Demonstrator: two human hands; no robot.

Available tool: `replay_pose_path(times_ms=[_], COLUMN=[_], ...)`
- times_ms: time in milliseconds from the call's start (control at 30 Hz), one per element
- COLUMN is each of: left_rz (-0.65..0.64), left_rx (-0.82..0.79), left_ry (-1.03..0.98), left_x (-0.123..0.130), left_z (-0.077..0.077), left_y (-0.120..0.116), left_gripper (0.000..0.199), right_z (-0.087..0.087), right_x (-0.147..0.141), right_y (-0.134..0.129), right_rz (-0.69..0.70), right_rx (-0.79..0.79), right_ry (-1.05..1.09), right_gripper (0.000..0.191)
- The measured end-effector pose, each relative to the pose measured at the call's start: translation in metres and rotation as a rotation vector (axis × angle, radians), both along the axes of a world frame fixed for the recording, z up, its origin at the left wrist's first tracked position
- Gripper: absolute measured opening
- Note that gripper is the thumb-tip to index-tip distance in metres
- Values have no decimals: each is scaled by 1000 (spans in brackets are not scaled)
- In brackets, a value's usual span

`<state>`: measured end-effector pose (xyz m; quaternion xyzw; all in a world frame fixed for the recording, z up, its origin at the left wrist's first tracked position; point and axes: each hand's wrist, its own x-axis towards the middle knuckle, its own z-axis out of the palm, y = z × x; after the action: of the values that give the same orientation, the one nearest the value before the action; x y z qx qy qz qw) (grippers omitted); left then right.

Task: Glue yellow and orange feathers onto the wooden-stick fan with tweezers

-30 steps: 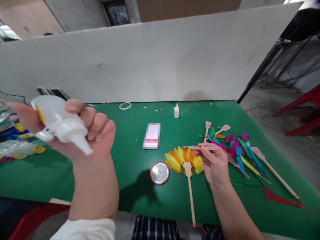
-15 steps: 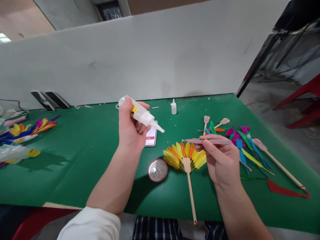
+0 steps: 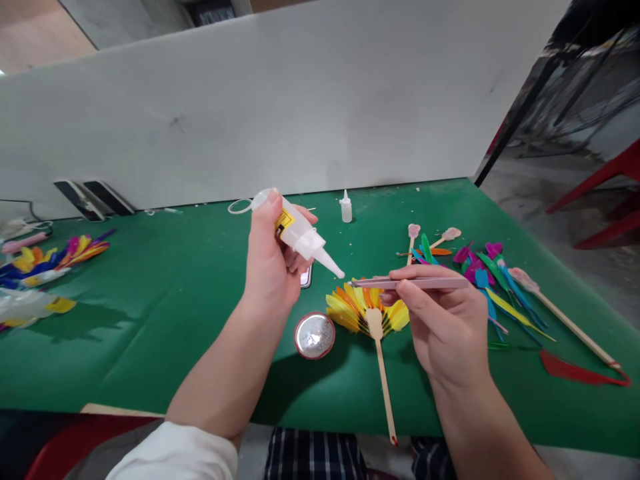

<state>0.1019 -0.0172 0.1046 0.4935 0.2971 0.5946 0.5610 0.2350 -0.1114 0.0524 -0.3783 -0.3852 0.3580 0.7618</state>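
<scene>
My left hand (image 3: 277, 257) is closed around a clear glue bottle (image 3: 303, 233) with a yellow label, its nozzle tilted down to the right. Pinched in my right hand (image 3: 440, 310) are pink tweezers (image 3: 425, 283), pointing left. Their tips hold something tiny and pale, too small to name, close to the nozzle tip. Below lies a fan of yellow and orange feathers (image 3: 345, 310) on a wooden handle (image 3: 384, 387), partly covered by my right hand. A round tin (image 3: 315, 335) with a red rim and small shiny bits sits left of the fan.
A small white dropper bottle (image 3: 346, 208) stands near the white partition (image 3: 300, 120). A phone (image 3: 306, 277) lies partly behind my left hand. Loose coloured feathers (image 3: 483, 267) and a wooden stick with a red tassel (image 3: 580, 370) lie right. More feather pieces (image 3: 55, 260) are at far left.
My left hand has moved right with the glue bottle, and the tweezers have shifted slightly left. The nozzle and tweezer tips are now close together above the feather fan.
</scene>
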Motion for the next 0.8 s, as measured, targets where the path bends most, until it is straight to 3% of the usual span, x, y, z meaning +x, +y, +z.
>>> replay_pose_path(times_ms=[300,800], left_rz=[35,26], left_rx=[10,6], left_ry=[97,89], left_x=[0,0], left_z=[-3,-2], left_y=[-1,-3], left_gripper=[48,47], right_z=[1,2], right_x=[-1,-2], right_y=[-3,-3], right_rz=[2,3], right_rx=[7,-16], right_ry=[21,19], right_gripper=[9,8])
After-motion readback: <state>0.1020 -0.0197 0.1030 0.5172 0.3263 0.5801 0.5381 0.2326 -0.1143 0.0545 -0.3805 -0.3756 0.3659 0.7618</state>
